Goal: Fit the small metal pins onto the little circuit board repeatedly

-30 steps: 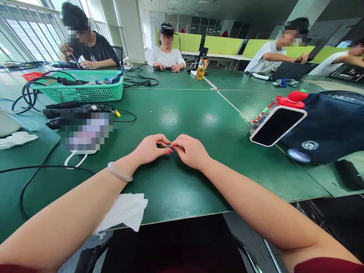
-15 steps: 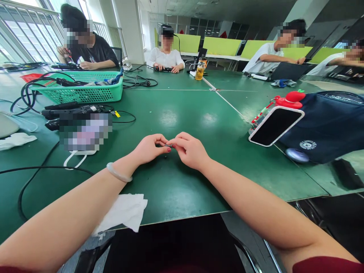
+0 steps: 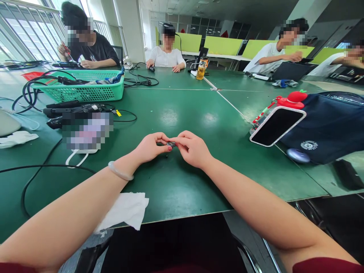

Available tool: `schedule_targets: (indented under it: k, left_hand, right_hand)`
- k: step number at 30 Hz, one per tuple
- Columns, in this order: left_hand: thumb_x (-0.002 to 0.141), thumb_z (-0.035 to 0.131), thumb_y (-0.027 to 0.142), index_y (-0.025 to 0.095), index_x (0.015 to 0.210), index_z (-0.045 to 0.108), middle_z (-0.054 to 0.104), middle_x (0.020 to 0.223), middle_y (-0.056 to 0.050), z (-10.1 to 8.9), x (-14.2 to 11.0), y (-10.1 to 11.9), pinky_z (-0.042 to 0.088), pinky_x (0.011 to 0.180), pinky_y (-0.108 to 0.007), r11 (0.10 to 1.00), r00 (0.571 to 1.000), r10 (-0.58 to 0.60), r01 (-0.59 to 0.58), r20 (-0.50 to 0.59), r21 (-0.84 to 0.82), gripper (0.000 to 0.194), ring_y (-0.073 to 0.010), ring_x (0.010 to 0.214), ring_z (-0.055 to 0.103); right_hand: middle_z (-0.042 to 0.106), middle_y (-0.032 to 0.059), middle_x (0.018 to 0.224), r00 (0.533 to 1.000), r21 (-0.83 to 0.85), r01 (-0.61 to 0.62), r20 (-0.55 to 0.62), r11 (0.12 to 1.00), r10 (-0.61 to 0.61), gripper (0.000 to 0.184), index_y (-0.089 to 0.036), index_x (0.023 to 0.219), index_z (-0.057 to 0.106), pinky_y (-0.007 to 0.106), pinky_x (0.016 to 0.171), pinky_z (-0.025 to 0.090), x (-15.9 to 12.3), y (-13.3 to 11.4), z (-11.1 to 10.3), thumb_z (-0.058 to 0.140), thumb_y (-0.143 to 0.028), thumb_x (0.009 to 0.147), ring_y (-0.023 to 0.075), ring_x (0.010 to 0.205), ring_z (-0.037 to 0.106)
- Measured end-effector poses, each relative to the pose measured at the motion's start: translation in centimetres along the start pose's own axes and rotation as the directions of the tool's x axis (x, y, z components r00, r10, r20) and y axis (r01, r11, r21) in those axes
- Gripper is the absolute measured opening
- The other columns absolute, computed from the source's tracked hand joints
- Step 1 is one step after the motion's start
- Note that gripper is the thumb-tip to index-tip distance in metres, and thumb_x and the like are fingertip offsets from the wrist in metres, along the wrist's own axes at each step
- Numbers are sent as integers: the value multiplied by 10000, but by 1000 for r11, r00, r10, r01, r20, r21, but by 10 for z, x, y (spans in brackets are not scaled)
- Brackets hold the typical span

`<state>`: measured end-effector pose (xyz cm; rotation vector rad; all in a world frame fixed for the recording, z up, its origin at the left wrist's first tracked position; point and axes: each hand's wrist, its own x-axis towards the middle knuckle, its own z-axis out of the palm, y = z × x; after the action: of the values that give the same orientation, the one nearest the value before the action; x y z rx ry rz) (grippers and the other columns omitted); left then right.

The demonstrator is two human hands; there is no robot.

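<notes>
My left hand (image 3: 152,147) pinches a small, flat, dark piece with silvery markings (image 3: 171,144) between thumb and fingers. It is too small to tell its kind. From the other side my right hand (image 3: 193,148) meets it, its fingers closed and the fingertips at the piece's right edge. Both hands are just above the green table (image 3: 182,189), fingertips almost meeting. A tiny dark speck (image 3: 166,156) lies on the table below them. A pale bangle (image 3: 121,172) circles my left wrist.
To the left are a green basket (image 3: 85,92) of cables, black devices (image 3: 71,109) and a white tissue (image 3: 129,208). At right, a phone (image 3: 278,127) leans before a dark blue bag (image 3: 327,129). A bottle (image 3: 200,69) stands farther back. Several people sit around the table.
The small piece has turned between my fingers and now shows more of its flat face. My right fingers have shifted slightly up and to the right. The person opposite has moved their hands apart.
</notes>
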<state>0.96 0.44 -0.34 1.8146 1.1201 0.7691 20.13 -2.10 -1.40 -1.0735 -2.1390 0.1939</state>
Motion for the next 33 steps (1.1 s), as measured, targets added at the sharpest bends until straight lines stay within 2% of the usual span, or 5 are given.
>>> schedule_targets:
  k: [14,17,20,26,33]
  left_hand:
    - [654,719,337,154,900,628,683,832,-52,-1,1,-4,483,826,-364,1000,1000,-5,5,-1,7,320,-182,816,637]
    - [654,718,340,158,902,620,688,846,-54,0,2,-6,485,823,-362,1000,1000,-7,7,-7,5,324,-183,819,640]
    - [652,720,344,177,914,635,693,873,-48,-1,2,-6,470,854,-369,994,999,-15,19,-45,107,322,-190,844,638]
    - [656,707,332,208,889,648,700,875,-30,-1,1,-4,466,842,-350,969,997,-23,41,-77,244,270,-198,866,635]
    - [651,701,335,205,889,650,703,878,-33,0,1,-4,461,845,-353,968,998,-27,40,-55,249,276,-199,868,637]
  right_hand:
    - [610,30,942,998,-4,1,56,1000,-1,287,-238,1052,696,236,664,440,0,0,-1,482,-169,874,97,698,540]
    - [614,32,943,998,-20,-49,33,999,49,297,-233,1076,679,237,651,432,2,0,-4,477,-156,872,102,696,544]
    - [615,34,925,990,-56,-138,16,989,139,233,-217,978,698,248,654,432,4,4,-6,494,-175,873,108,694,548]
    - [604,26,938,943,-197,-215,214,956,256,89,-222,860,699,271,682,429,5,16,2,621,-237,819,134,772,574]
    - [586,22,896,936,-280,-188,241,941,259,116,-204,764,660,260,603,383,6,16,10,588,-241,848,117,701,548]
